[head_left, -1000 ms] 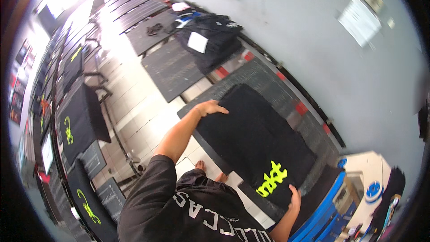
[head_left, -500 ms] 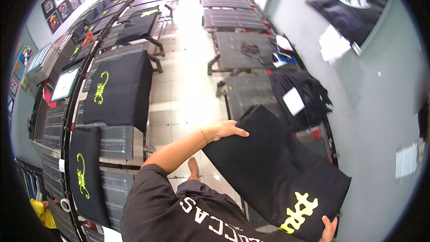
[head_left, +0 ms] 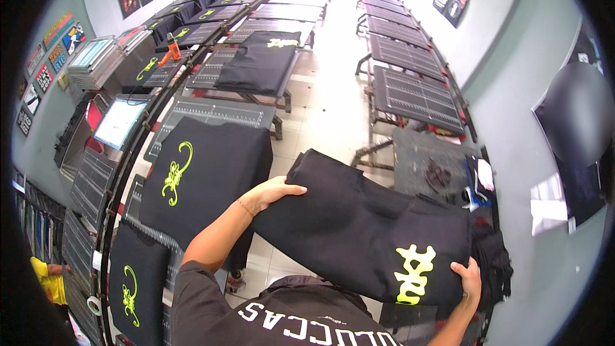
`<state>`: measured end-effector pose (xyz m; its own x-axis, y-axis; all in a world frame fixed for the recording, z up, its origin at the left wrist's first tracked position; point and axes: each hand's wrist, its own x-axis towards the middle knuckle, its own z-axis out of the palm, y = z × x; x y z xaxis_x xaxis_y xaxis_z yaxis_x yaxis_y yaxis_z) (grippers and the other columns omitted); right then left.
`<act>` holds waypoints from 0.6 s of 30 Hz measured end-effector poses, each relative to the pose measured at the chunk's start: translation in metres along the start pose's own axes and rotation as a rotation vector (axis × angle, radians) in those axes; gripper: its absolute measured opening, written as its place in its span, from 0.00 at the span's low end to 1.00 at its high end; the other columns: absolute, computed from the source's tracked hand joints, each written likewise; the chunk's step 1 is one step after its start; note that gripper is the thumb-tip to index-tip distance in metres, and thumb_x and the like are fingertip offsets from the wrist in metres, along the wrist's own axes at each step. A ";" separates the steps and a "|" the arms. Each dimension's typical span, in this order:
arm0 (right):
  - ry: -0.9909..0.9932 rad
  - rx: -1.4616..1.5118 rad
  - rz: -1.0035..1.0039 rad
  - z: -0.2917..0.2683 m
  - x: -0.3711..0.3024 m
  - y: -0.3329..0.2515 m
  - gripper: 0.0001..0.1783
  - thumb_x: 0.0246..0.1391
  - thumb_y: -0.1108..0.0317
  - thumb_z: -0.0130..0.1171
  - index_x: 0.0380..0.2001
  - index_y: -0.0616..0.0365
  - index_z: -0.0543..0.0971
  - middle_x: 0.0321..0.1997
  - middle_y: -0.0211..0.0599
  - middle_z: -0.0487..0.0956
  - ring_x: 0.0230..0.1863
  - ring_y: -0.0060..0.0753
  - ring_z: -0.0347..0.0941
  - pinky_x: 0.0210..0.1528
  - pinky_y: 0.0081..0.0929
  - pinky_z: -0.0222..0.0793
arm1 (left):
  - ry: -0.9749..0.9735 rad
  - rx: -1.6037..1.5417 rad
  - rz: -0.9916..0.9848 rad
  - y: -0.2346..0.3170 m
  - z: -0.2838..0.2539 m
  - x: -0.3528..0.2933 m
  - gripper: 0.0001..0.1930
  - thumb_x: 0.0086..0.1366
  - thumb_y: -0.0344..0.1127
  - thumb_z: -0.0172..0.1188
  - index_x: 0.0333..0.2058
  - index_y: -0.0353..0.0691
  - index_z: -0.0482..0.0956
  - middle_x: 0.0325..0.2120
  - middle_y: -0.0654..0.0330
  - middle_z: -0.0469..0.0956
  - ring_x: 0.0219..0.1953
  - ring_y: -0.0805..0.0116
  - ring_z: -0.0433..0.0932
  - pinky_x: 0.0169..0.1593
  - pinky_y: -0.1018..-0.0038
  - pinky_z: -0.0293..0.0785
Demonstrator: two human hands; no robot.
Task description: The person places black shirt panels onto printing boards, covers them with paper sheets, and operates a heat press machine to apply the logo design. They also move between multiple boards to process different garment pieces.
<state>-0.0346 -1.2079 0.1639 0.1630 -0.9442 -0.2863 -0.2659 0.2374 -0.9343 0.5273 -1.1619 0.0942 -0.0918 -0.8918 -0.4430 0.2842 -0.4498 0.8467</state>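
A folded piece of black garment fabric [head_left: 359, 230] with a neon-yellow printed motif hangs stretched between my two hands. My left hand [head_left: 274, 193] is closed on its upper left edge, thumb lying on top. At the right edge, next to the yellow print, my right hand [head_left: 469, 278] grips the cloth with the thumb in front; most of its fingers are hidden behind. Left of the held cloth, a black printed panel [head_left: 224, 166] with a yellow curled design is draped over a board. A second printed panel [head_left: 142, 288] lies nearer to me.
Long rows of flat grey printing boards [head_left: 416, 99] flank a tiled aisle [head_left: 327, 102]. Dark clothes [head_left: 496, 269] are heaped behind my right hand. An orange heat gun [head_left: 171, 50] and framed screens [head_left: 122, 118] stand at left. A person in a yellow top [head_left: 50, 280] is at far left.
My view has swung left. Both hands still hold the black fabric; my right hand has come up, so the cloth is more level, away from the right-hand board and towards the left row.
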 end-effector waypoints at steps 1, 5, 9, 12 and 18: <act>-0.055 -0.021 -0.008 0.019 0.043 -0.016 0.27 0.45 0.72 0.63 0.51 0.69 0.73 0.49 0.40 0.79 0.47 0.33 0.75 0.55 0.29 0.68 | 0.052 -0.011 0.016 0.012 -0.023 0.010 0.26 0.60 0.36 0.65 0.51 0.23 0.72 0.46 0.48 0.78 0.45 0.62 0.80 0.51 0.70 0.77; -0.236 -0.059 -0.095 0.079 0.221 -0.062 0.28 0.45 0.71 0.65 0.51 0.68 0.74 0.48 0.40 0.79 0.46 0.32 0.76 0.53 0.28 0.69 | 0.300 -0.057 0.062 0.080 -0.073 0.041 0.27 0.59 0.35 0.66 0.52 0.24 0.71 0.45 0.48 0.78 0.44 0.61 0.80 0.48 0.69 0.79; -0.465 -0.109 -0.111 0.159 0.392 -0.143 0.27 0.45 0.72 0.64 0.51 0.69 0.74 0.46 0.39 0.80 0.43 0.30 0.76 0.50 0.26 0.70 | 0.570 -0.142 0.132 0.135 -0.122 0.065 0.29 0.56 0.36 0.69 0.52 0.25 0.69 0.45 0.47 0.78 0.43 0.61 0.81 0.46 0.68 0.80; -0.618 -0.126 -0.119 0.230 0.507 -0.212 0.25 0.46 0.73 0.64 0.50 0.69 0.74 0.43 0.38 0.80 0.40 0.29 0.77 0.47 0.26 0.72 | 0.804 -0.241 0.154 0.163 -0.162 0.087 0.28 0.56 0.36 0.70 0.50 0.25 0.70 0.43 0.48 0.79 0.43 0.62 0.81 0.45 0.68 0.80; -0.865 -0.251 -0.198 0.392 0.694 -0.335 0.24 0.46 0.74 0.63 0.50 0.68 0.75 0.41 0.38 0.81 0.36 0.27 0.78 0.43 0.25 0.74 | 0.981 -0.454 0.403 0.185 -0.248 0.159 0.30 0.57 0.35 0.69 0.52 0.23 0.68 0.45 0.46 0.77 0.44 0.60 0.81 0.47 0.67 0.80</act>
<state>0.5399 -1.8535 0.1950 0.8543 -0.4385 -0.2793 -0.3390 -0.0626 -0.9387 0.8021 -1.3752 0.1073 0.8086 -0.4562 -0.3716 0.4596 0.0953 0.8830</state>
